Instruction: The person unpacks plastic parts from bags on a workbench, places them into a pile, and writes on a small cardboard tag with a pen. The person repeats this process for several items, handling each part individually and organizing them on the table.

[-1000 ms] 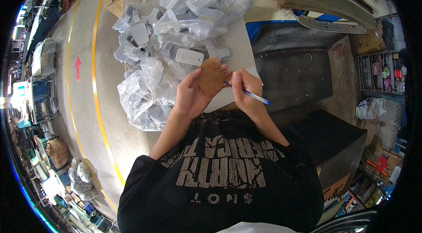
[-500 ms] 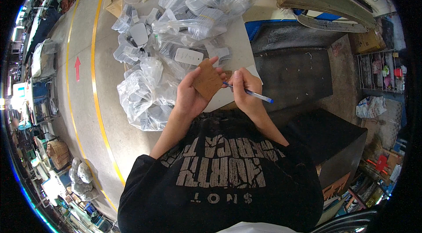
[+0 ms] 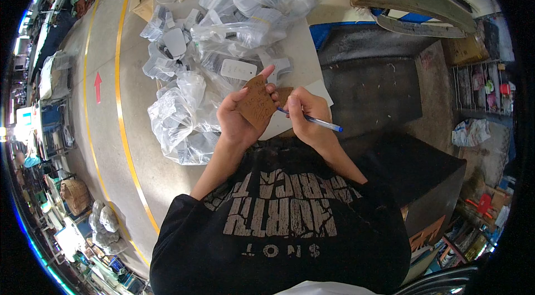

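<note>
My left hand (image 3: 237, 116) grips a brown cardboard piece (image 3: 257, 103) between thumb and fingers, tilted, with dark handwriting on its face. In my right hand (image 3: 308, 114) is a blue-capped ballpoint pen (image 3: 323, 124), its tip close to the cardboard's right edge; I cannot tell whether it touches. A second bit of brown cardboard (image 3: 285, 94) shows behind, between the two hands. Just beyond my left hand, a white rounded card (image 3: 239, 70) with writing lies on clear plastic bags (image 3: 186, 108) filled with pale grey cut pieces.
Under the bags is a white table (image 3: 304, 52). A dark bin (image 3: 373, 89) stands to the right, with a black box (image 3: 412, 178) nearer me. Yellow floor lines (image 3: 120, 100) and a red arrow (image 3: 98, 87) run along the left. A wire rack (image 3: 479, 88) is far right.
The cardboard has turned in my left hand, so its handwriting now shows more clearly. The pen and my right hand have moved slightly left, and more of the second cardboard bit is visible.
</note>
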Tool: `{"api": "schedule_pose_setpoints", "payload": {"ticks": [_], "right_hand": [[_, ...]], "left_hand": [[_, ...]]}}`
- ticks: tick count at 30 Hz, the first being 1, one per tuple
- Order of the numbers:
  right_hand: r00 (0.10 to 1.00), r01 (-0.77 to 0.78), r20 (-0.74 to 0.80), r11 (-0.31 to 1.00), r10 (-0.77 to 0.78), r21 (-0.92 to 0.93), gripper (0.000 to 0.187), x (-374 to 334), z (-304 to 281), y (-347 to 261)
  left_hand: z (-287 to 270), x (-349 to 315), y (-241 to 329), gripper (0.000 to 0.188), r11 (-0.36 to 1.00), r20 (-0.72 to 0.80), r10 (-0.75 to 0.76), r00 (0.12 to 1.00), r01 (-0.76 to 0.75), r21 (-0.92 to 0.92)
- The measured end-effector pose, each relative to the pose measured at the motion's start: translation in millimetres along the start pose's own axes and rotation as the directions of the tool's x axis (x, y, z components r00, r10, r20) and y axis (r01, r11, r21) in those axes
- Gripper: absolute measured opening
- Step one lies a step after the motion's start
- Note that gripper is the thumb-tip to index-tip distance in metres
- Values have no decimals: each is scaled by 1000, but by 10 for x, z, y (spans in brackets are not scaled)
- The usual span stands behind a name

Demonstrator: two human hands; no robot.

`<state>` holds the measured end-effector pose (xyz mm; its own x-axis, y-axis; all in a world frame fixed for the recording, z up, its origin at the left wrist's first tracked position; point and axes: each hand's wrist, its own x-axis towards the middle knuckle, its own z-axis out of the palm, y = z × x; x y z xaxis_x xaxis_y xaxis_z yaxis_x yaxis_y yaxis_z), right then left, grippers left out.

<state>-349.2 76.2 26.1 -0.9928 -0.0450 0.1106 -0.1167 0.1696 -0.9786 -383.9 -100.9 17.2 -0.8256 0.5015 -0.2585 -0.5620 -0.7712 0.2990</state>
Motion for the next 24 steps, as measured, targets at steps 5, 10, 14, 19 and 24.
{"api": "schedule_pose_setpoints", "payload": {"ticks": [5, 10, 14, 19, 24], "right_hand": [[1000, 3, 8, 999, -3, -46, 31, 17, 27, -36], [999, -24, 32, 998, 25, -51, 30, 18, 17, -19], [999, 16, 40, 999, -15, -39, 30, 9, 54, 9], [998, 67, 1, 992, -67, -105, 30, 7, 89, 79], [999, 37, -13, 994, -38, -103, 31, 9, 44, -6]], "left_hand": [[34, -4, -4, 85, 999, 33, -20, 999, 21, -45], [47, -7, -10, 86, 998, 37, -30, 999, 32, -52], [18, -3, -11, 91, 991, 55, -51, 997, 57, -118], [46, -6, -9, 91, 991, 43, -58, 997, 63, -117], [62, -15, -13, 87, 996, 37, -45, 998, 48, -75]]}}
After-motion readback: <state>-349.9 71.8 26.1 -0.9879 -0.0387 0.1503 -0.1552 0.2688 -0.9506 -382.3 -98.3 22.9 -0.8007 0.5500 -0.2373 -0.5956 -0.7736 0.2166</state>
